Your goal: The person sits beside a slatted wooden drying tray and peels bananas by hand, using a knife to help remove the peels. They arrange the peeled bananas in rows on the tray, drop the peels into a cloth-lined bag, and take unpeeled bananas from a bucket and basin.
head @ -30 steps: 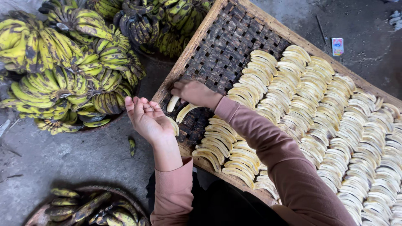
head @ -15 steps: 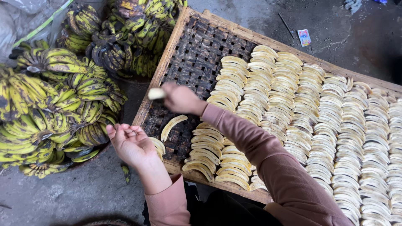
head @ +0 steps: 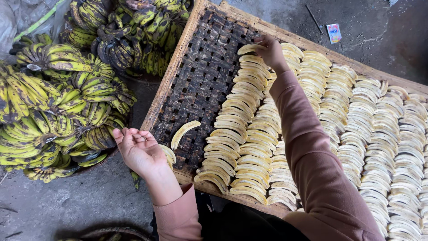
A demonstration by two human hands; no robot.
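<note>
**Banana slices laid out row by row on woven tray**

Seen from above: the right hand [head: 271, 51] reaches far across the woven drying tray [head: 203, 85], arm fully stretched in a pink sleeve [head: 312, 151], fingers pinched on a pale banana slice [head: 249, 47] at the top of the leftmost finished column. The slice sits at the far end of that column, just beside the tray's bare dark weave.

The left hand [head: 140, 149] hangs back at the tray's near-left corner, palm up, fingers loosely curled & apart; a few slices [head: 168, 154] rest against the palm's far side, partly hidden, so whether it grips them can't be told. One loose slice [head: 184, 132] lies alone on the bare weave, near that hand but not touching it.

Rows of slices [head: 356, 129], overlapped like shingles, cover the tray's centre & right side; approx. the left third is bare lattice. The tray has a wooden frame [head: 167, 85].

Left of the tray: bunches of yellow-green bananas [head: 53, 107] w/ black blotches, piled on the concrete floor [head: 76, 201]. A small printed wrapper [head: 334, 32] lies on the floor beyond the frame.
</note>
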